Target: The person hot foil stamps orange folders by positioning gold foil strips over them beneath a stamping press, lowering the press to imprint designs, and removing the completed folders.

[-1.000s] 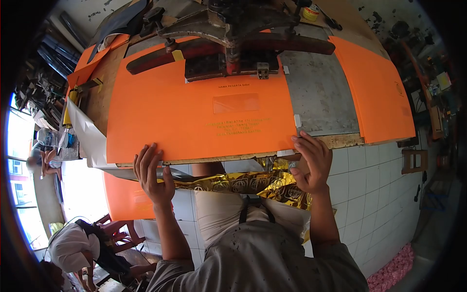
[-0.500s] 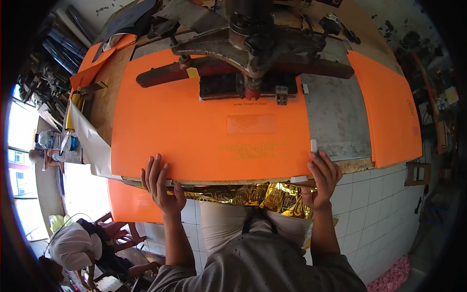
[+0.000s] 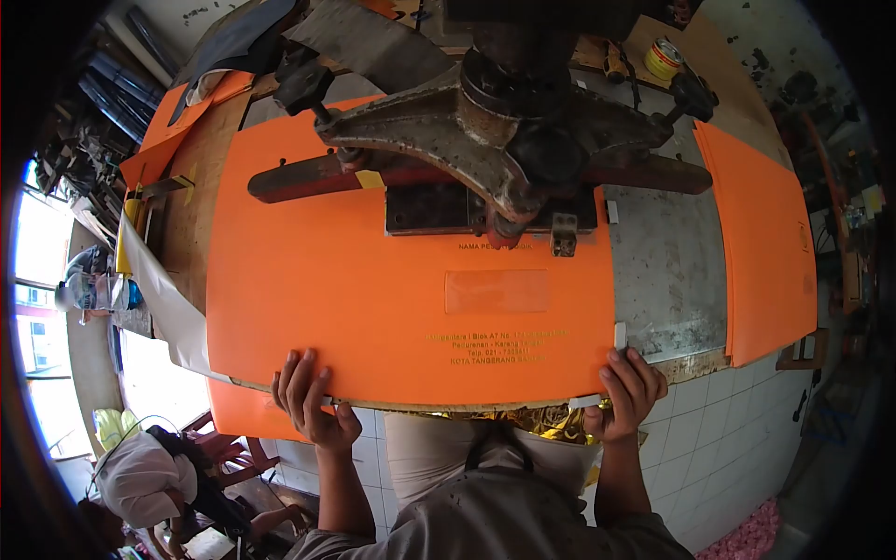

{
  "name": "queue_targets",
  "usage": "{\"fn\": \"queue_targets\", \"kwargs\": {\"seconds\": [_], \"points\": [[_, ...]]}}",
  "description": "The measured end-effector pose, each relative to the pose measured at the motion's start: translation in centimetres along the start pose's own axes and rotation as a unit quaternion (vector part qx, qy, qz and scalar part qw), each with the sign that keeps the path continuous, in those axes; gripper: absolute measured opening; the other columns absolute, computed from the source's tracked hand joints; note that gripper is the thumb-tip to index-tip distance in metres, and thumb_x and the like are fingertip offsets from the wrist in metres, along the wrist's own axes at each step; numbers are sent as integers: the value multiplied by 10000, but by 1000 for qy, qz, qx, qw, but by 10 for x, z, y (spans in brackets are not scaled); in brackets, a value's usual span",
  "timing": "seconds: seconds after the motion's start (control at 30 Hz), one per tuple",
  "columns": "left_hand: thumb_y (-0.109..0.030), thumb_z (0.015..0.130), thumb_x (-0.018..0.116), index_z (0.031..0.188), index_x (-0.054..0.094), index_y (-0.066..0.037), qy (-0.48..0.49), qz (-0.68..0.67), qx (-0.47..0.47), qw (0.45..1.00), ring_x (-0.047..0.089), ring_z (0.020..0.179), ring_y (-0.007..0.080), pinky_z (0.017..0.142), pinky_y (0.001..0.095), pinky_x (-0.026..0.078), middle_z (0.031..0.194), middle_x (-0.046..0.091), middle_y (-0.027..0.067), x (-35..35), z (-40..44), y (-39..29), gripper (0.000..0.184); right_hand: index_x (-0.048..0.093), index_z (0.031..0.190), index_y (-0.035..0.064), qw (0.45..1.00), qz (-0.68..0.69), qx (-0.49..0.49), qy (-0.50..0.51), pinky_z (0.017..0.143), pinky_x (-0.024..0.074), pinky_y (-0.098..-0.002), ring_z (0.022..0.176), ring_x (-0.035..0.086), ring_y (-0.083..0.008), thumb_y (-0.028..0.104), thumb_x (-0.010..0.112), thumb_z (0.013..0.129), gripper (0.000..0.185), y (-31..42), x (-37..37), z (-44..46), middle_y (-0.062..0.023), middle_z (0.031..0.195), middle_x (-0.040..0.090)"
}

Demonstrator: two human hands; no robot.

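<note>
A large orange card sheet (image 3: 317, 308) lies flat on the work board, with dark and gold print and a clear rectangular window (image 3: 496, 291). My left hand (image 3: 313, 401) is closed over its near edge, fingers on top and thumb below. At the near right corner, my right hand (image 3: 627, 397) grips the edge the same way, beside small white stops (image 3: 620, 336). Over the sheet's far part stands a heavy metal press (image 3: 509, 140), its dark block (image 3: 429, 210) hiding some of the card. Gold foil (image 3: 551, 422) shows under the board edge.
Orange sheets are stacked (image 3: 770, 252) on the right, beside a grey metal plate (image 3: 667, 271). A yellow tin (image 3: 664, 59) stands at the back right. White sheeting (image 3: 163, 289) hangs over the left edge. At the lower left a person in a white shirt (image 3: 145, 471) bends down.
My view has shifted, so the press and card appear larger and lower. Both hands stay at the card's near edge. Less gold foil shows beneath the board.
</note>
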State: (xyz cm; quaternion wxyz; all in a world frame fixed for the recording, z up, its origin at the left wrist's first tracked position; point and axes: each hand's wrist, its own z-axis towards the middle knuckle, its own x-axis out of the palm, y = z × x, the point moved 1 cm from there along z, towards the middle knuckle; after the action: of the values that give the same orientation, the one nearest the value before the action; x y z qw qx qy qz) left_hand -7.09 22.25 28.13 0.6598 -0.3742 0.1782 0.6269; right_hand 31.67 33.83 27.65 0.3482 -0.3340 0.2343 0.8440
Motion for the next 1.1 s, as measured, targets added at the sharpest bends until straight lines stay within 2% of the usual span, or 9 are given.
{"fn": "queue_targets", "kwargs": {"seconds": [0.07,0.2,0.8,0.9,1.1], "points": [[-438,1059,440,1195,629,-49,3,8,9,1000,574,1290,431,1115,554,370,1320,662,192,-1,0,0,453,690,1178,99,1000,-2,-12,9,1047,345,-455,1232,611,-292,468,423,1027,479,-2,-1,-5,-84,1256,714],[-454,1041,454,1189,659,-98,-12,-1,-2,1000,591,1284,396,1143,537,330,1300,677,177,0,0,-1,436,681,1175,87,1000,-2,-20,8,1042,352,-476,1231,613,-318,455,424,1013,478,-4,0,-7,-106,1262,706],[-474,1033,450,1166,676,-119,-21,10,-2,1000,596,1286,377,1170,544,312,1267,695,150,1,-4,2,441,669,1184,96,1000,-1,-15,22,1049,353,-479,1237,608,-316,450,425,1002,467,-4,-3,-9,-102,1280,696],[-480,1033,449,1165,679,-121,-24,10,-1,1000,595,1287,374,1172,544,312,1266,695,145,1,-4,2,446,694,1171,154,1000,-3,8,8,1049,334,-424,1212,609,-244,530,383,1046,504,-1,-1,-4,-32,1242,720],[-478,1031,446,1170,685,-121,-28,12,2,1000,599,1285,366,1174,549,312,1268,696,142,2,-5,3,451,699,1174,139,1000,-4,10,14,1046,336,-418,1213,613,-249,519,403,1043,499,1,-2,-2,-38,1237,726]]}}
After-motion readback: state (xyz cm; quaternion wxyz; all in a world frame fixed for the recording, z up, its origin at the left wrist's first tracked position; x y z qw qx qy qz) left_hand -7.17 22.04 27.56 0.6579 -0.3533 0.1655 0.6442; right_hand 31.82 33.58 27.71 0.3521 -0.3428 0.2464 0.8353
